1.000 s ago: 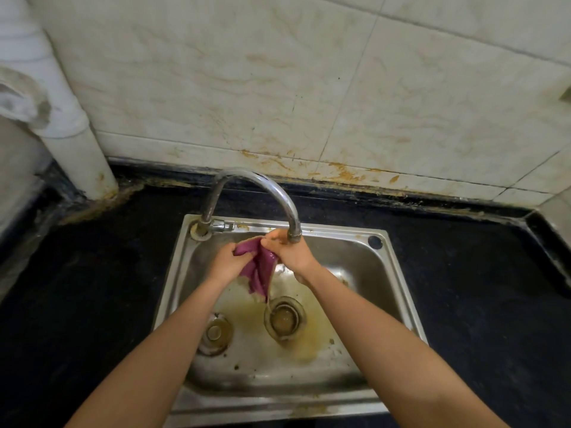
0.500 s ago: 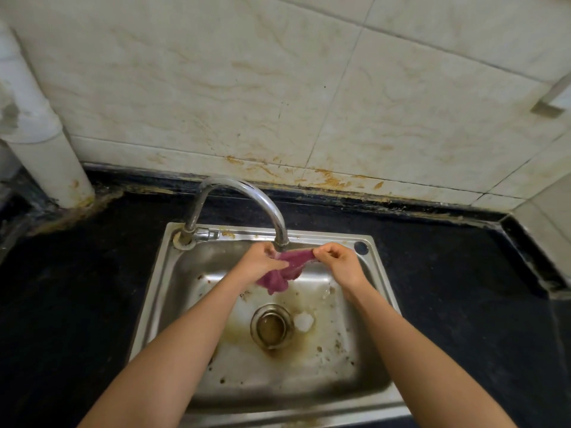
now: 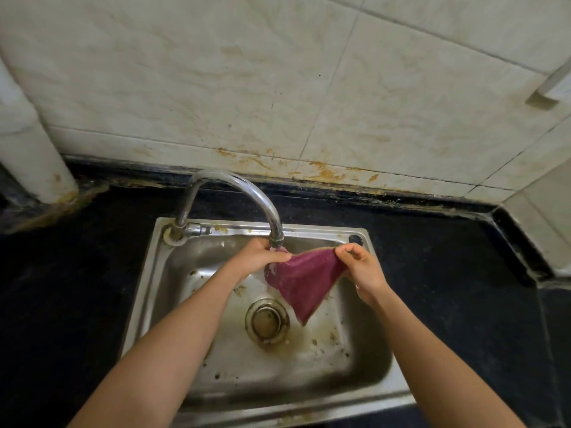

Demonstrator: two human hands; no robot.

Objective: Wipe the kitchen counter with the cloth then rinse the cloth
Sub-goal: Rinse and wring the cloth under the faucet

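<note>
Both left hand (image 3: 258, 257) and right hand (image 3: 366, 270) fingers pinch the cloth (image 3: 306, 282); flow from tap (image 3: 244, 184) unclear.

A: What sits in the counter (image 3: 61, 288)?
B: A stained steel sink (image 3: 278, 375), round drain (image 3: 267, 322) at its middle, curved chrome faucet (image 3: 247, 186) at its back-left corner.
A: Behind it?
B: Stained cream wall tiles (image 3: 278, 88); a white pipe (image 3: 34, 156) at the counter's far-left corner.

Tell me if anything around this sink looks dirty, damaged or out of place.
Yes. Orange-brown stains streak the bottom wall tiles behind the faucet, and the sink has brown grime and specks around the drain. The cloth, held by the left hand and right hand, looks fine.
</note>
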